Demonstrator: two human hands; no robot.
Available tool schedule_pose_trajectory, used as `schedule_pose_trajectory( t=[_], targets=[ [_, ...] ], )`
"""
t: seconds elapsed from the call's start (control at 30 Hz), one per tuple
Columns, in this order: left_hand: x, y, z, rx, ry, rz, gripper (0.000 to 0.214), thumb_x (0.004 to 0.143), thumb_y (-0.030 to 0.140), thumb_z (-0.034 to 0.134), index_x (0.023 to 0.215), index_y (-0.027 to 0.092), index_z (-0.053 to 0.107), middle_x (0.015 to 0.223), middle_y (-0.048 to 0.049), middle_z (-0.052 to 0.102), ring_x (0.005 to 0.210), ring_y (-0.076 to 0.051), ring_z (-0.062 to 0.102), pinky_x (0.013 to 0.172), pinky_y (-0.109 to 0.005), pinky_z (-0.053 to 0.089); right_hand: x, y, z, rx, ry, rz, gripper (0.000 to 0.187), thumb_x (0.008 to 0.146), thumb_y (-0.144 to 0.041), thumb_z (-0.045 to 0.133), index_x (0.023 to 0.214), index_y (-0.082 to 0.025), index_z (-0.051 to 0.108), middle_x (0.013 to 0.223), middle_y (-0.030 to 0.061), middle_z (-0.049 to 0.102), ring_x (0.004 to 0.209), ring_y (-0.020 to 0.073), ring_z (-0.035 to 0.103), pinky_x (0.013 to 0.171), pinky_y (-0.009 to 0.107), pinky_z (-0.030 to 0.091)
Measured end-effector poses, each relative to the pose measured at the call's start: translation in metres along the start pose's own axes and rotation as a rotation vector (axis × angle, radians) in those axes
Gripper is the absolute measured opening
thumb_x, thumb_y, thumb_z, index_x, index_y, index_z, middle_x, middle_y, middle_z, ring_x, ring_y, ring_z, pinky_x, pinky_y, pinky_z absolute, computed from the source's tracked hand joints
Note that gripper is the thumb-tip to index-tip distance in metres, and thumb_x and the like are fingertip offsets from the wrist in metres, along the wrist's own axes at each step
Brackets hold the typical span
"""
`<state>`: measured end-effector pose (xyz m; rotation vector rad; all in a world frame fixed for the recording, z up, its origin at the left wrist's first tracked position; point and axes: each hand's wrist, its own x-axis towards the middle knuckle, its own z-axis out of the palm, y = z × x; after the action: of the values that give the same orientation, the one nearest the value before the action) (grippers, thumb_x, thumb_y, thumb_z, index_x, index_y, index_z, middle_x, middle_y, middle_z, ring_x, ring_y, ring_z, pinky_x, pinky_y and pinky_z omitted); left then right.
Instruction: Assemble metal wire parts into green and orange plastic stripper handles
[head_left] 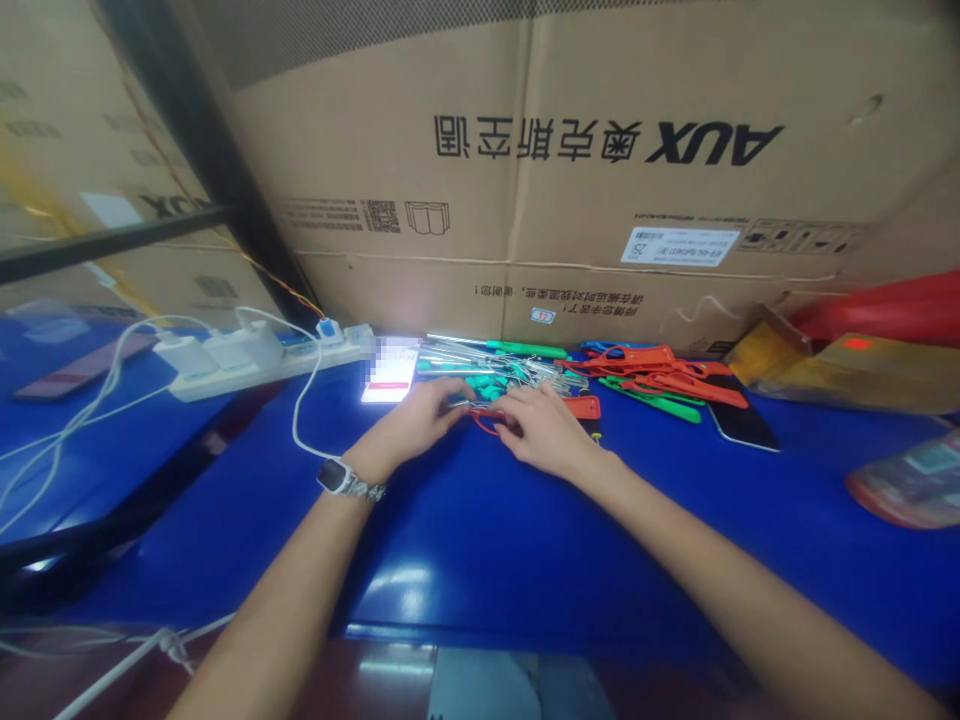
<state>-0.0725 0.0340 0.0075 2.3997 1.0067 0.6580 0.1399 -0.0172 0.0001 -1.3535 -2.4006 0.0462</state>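
Note:
My left hand (424,425), with a watch (335,477) on its wrist, has its fingers closed at a small piece; a thin metallic glint shows there, but the piece is mostly hidden. Close by on the right, my right hand (546,430) is curled over a red plastic piece (585,407), whose flat end sticks out past the knuckles and whose thin red loop shows between the hands. Just behind my fingers lies a heap of thin metal rods (457,358) with teal-green parts (487,385). More orange-red plastic pieces (652,370) and green ones (667,402) are piled to the right.
A lit phone (390,372) and a white power strip (262,370) with chargers and cables lie on the left of the blue table (450,540). On the right are a dark phone (742,420) and a clear container (911,480). A large cardboard box (562,220) stands behind.

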Motion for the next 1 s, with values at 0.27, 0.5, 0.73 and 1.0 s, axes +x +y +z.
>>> schedule_pose_trajectory(
  t=[0.27,0.5,0.73,1.0],
  targets=[
    [0.000,-0.005,0.002,-0.148,-0.088,-0.101,0.020,0.091,0.031,0.055,0.097,0.015,0.065,0.078,-0.0030,0.068,0.064,-0.014,0.059,0.062,-0.026,0.045,0.001,-0.004,-0.002,-0.010,-0.027,-0.017,0.020,0.092,-0.023,0.057,0.106,-0.022,0.071,0.089,0.0045,0.071,0.086,0.0205,0.060,0.080,0.035,0.028],
    [0.000,-0.010,0.002,-0.235,-0.133,-0.069,0.022,0.092,0.033,0.055,0.099,0.015,0.066,0.088,-0.0059,0.071,0.072,-0.015,0.063,0.067,-0.026,0.048,0.005,-0.009,0.000,0.046,-0.036,-0.005,0.012,0.092,-0.017,0.058,0.088,-0.019,0.069,0.084,0.0023,0.073,0.081,0.0186,0.063,0.082,0.035,0.030],
    [-0.001,-0.003,-0.001,-0.207,-0.154,-0.096,0.022,0.090,0.028,0.055,0.102,0.015,0.067,0.084,-0.0042,0.070,0.068,-0.015,0.060,0.065,-0.026,0.047,0.004,-0.002,-0.005,0.137,0.106,0.057,0.012,0.091,-0.016,0.057,0.084,-0.018,0.067,0.086,0.0034,0.065,0.075,0.0155,0.058,0.075,0.030,0.038],
    [-0.001,0.001,-0.001,-0.158,-0.150,-0.091,0.021,0.087,0.023,0.055,0.102,0.016,0.068,0.084,-0.0039,0.071,0.071,-0.016,0.060,0.067,-0.027,0.046,0.005,-0.010,-0.005,0.077,0.114,0.087,0.029,0.093,-0.015,0.049,0.114,-0.023,0.067,0.101,0.0059,0.065,0.078,0.0178,0.061,0.065,0.029,0.041]
  ],
)
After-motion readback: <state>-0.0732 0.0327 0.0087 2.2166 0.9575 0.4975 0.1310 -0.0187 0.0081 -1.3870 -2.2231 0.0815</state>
